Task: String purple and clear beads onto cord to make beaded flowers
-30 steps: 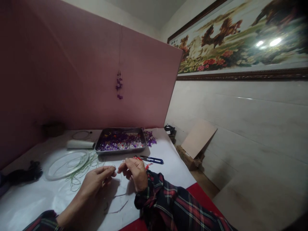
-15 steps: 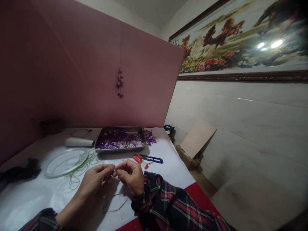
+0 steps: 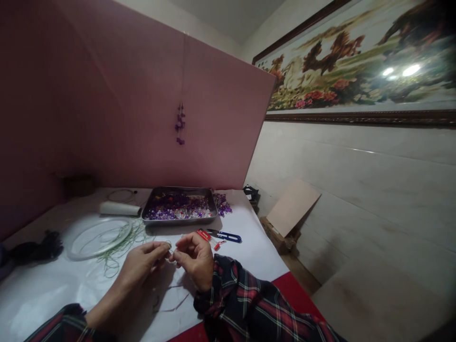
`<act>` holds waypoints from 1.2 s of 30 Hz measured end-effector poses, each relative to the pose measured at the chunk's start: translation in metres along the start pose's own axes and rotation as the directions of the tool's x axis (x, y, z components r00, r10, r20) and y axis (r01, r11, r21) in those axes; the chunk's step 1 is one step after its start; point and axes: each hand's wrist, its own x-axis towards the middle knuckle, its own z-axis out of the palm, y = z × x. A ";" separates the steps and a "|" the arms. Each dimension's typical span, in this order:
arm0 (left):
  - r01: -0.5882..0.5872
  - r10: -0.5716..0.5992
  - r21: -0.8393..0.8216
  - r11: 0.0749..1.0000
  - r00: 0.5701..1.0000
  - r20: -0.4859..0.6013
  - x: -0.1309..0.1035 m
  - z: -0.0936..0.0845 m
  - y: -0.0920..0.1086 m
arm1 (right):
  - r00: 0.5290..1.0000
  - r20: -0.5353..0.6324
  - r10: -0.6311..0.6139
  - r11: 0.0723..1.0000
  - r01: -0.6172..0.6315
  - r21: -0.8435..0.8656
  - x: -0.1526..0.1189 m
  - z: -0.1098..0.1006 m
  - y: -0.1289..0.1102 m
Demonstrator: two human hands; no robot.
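Our left hand [image 3: 142, 261] pinches thumb and fingertips together on a fine thread [image 3: 172, 251]; our right hand [image 3: 197, 260], just beside it, pinches the same thread, so the thread sits between the two. Its finer detail is too small for us to tell. Just beyond the right hand we see a red packet [image 3: 204, 234] and snips [image 3: 230, 236]. Beyond the left hand, to its left, a green tangle [image 3: 132, 236] meets a clear ring [image 3: 76, 255]. Farther beyond both hands stands a tray [image 3: 180, 222] of beads [image 3: 178, 207].
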 end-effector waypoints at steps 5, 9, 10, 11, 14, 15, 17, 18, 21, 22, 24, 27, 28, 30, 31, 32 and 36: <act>-0.047 0.041 0.146 0.988 0.998 0.048 -0.002 -0.002 0.006 | 0.998 -0.059 0.016 0.998 -0.019 -0.052 0.001 0.000 0.003; -0.176 0.151 0.284 0.943 0.982 0.110 -0.008 0.001 0.013 | 0.992 -0.095 0.082 0.995 -0.088 -0.057 0.005 0.000 0.005; -0.201 0.170 0.325 0.924 0.978 0.121 -0.009 0.002 0.014 | 0.990 -0.092 0.105 0.992 -0.111 -0.054 0.006 -0.001 0.005; -0.230 0.194 0.369 0.900 0.972 0.132 -0.008 0.003 0.014 | 0.988 -0.088 0.128 0.990 -0.132 -0.052 0.007 -0.001 0.005; -0.352 0.292 0.529 0.772 0.936 0.196 -0.005 0.002 0.014 | 0.978 -0.046 0.203 0.977 -0.205 -0.053 0.010 -0.004 0.003; -0.398 0.324 0.575 0.715 0.917 0.232 -0.004 0.000 0.014 | 0.973 -0.021 0.230 0.972 -0.230 -0.053 0.011 -0.005 0.002; -0.481 0.382 0.630 0.609 0.875 0.299 -0.002 -0.002 0.015 | 0.961 0.036 0.274 0.960 -0.272 -0.060 0.013 -0.007 -0.001; -0.515 0.403 0.641 0.569 0.854 0.330 -0.001 -0.004 0.016 | 0.955 0.064 0.288 0.956 -0.284 -0.067 0.013 -0.008 -0.002; -0.589 0.438 0.643 0.489 0.804 0.403 0.000 -0.008 0.018 | 0.951 0.123 0.283 0.958 -0.274 -0.083 0.014 -0.009 -0.007; -0.606 0.446 0.640 0.472 0.791 0.420 0.000 -0.009 0.019 | 0.954 0.142 0.265 0.963 -0.254 -0.090 0.014 -0.010 -0.008; -0.635 0.467 0.630 0.447 0.766 0.441 0.001 -0.011 0.019 | 0.962 0.169 0.214 0.974 -0.196 -0.116 0.013 -0.010 -0.010; -0.663 0.500 0.620 0.418 0.738 0.452 0.001 -0.011 0.017 | 0.973 0.159 0.170 0.971 -0.137 -0.197 0.012 -0.009 -0.010; -0.667 0.508 0.621 0.411 0.734 0.451 0.000 -0.010 0.016 | 0.976 0.137 0.169 0.963 -0.134 -0.233 0.011 -0.009 -0.009; -0.673 0.522 0.622 0.399 0.725 0.449 -0.002 -0.007 0.012 | 0.982 0.077 0.171 0.942 -0.139 -0.306 0.009 -0.007 -0.006; -0.678 0.531 0.621 0.393 0.719 0.449 -0.003 -0.004 0.010 | 0.986 0.045 0.163 0.931 -0.138 -0.339 0.009 -0.007 -0.005; -0.683 0.536 0.620 0.385 0.713 0.452 -0.004 -0.003 0.009 | 0.989 0.017 0.146 0.920 -0.129 -0.370 0.008 -0.006 -0.003; -0.661 0.513 0.644 0.385 0.733 0.446 -0.006 0.001 0.005 | 0.999 -0.030 -0.013 0.862 -0.004 -0.507 0.007 -0.006 0.003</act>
